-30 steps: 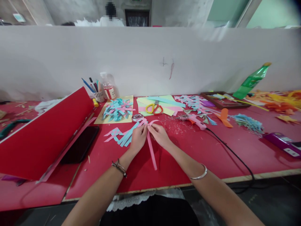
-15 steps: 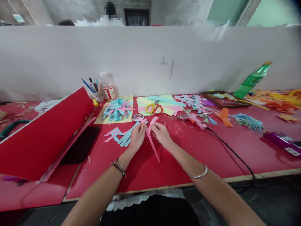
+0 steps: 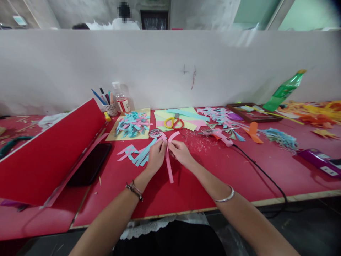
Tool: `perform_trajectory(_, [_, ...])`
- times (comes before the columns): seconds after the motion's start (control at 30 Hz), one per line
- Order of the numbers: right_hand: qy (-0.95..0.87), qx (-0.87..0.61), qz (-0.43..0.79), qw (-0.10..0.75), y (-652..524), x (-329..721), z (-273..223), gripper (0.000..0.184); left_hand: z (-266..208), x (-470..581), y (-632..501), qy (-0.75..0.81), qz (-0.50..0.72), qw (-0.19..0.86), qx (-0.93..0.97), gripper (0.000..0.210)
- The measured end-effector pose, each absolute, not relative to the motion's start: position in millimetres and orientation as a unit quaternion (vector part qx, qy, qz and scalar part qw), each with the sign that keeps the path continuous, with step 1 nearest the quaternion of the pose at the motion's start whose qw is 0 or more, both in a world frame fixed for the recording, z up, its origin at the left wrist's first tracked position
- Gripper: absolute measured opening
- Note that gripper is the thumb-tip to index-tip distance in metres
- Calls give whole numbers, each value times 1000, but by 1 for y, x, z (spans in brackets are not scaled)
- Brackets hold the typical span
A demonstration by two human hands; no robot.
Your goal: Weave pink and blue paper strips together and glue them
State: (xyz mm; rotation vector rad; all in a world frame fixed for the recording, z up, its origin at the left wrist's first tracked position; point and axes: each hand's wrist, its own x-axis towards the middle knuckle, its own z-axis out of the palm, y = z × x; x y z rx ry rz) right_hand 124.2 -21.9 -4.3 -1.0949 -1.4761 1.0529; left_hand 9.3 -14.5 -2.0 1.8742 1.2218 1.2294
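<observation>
The left hand and right hand have drawn closer, fingers pinched on pink paper between them, its loose tail swinging from 5 toward 6 o'clock; the strip is probably still being shaped. Blue strips lie at 8 o'clock from the fingertips, scissors at 12.

Above the tabletop, paper strips are held between the left hand and right hand. Behind them, scissors are laid on sheets; left of these, a heap is spread on a card. Farther left, a phone is placed beside a board. At the right, a glue gun is set before a tray.
</observation>
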Motion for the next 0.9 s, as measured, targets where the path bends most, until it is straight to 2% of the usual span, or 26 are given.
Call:
perform_trajectory(0.17, [-594,-462,433,497,-23,125,-2,28,-1,10,-14,470,486,301,672,30])
perform_trajectory(0.37, [-534,-459,436,561,-20,126,-3,28,-3,12,-13,445,423,315,723,27])
perform_trajectory(0.6, [-566,-450,471,506,-22,124,0,25,-1,10,-16,447,441,277,728,27])
perform_trajectory(0.9, [-552,-446,485,511,-22,125,-2,26,1,12,-17,460,488,301,678,29])
